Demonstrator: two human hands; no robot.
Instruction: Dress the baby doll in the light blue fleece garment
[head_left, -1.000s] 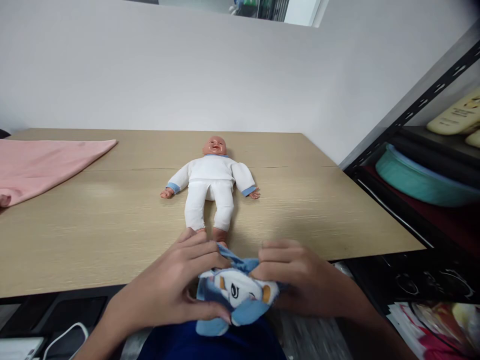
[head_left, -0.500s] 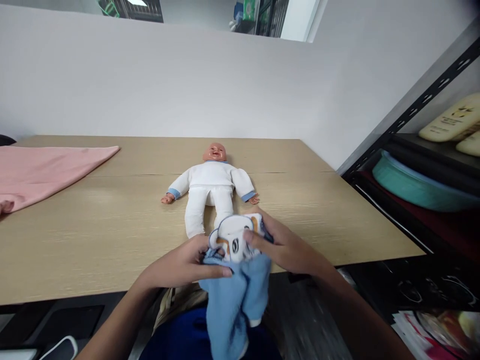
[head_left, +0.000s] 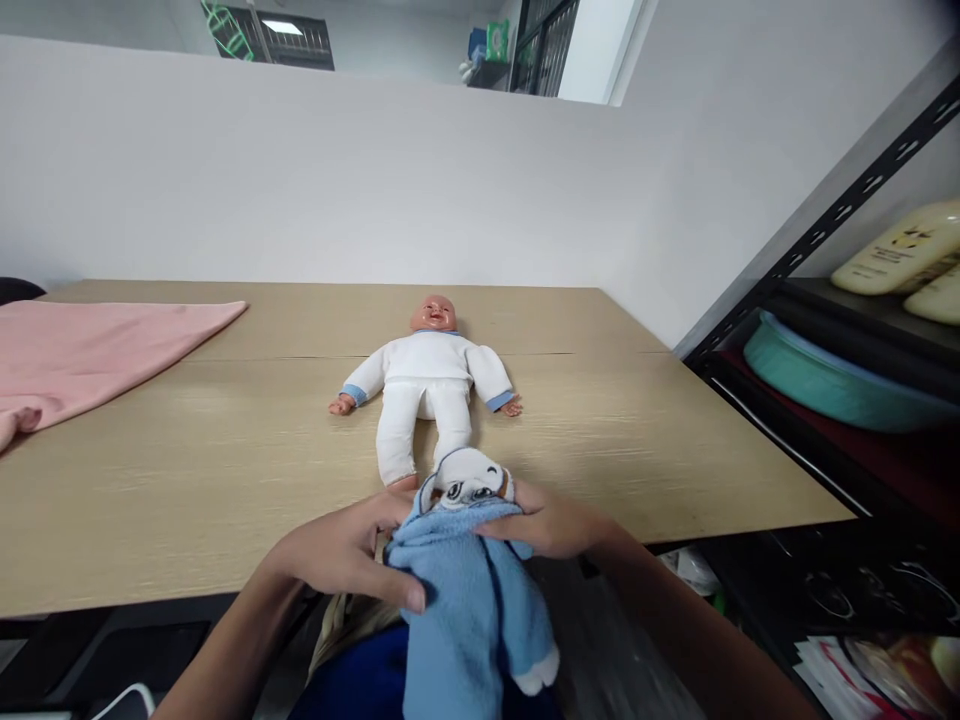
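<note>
Small light-blue fleece pants point(head_left: 457, 600) hang between my hands at the table's front edge, their legs dangling over my lap. A white patch with a cartoon animal face point(head_left: 469, 478) shows at the top, partly covered by the blue waistband. My left hand point(head_left: 345, 550) grips the left side of the waistband, thumb in front. My right hand point(head_left: 544, 515) pinches the right side, its thumb laid across the fabric. Just beyond, a baby doll point(head_left: 431, 360) in a white top with blue cuffs and white leggings lies on its back, feet toward me.
A pink cloth point(head_left: 97, 350) lies on the left of the wooden table point(head_left: 225, 500). To the right, a black shelf rack point(head_left: 810, 230) holds cream bottles point(head_left: 900, 248) and a teal basin point(head_left: 840, 385). A white wall point(head_left: 337, 180) stands behind the table.
The blue waistband has come up over more of the cartoon face patch. My right thumb has moved down from the patch onto the blue fabric. The doll lies still.
</note>
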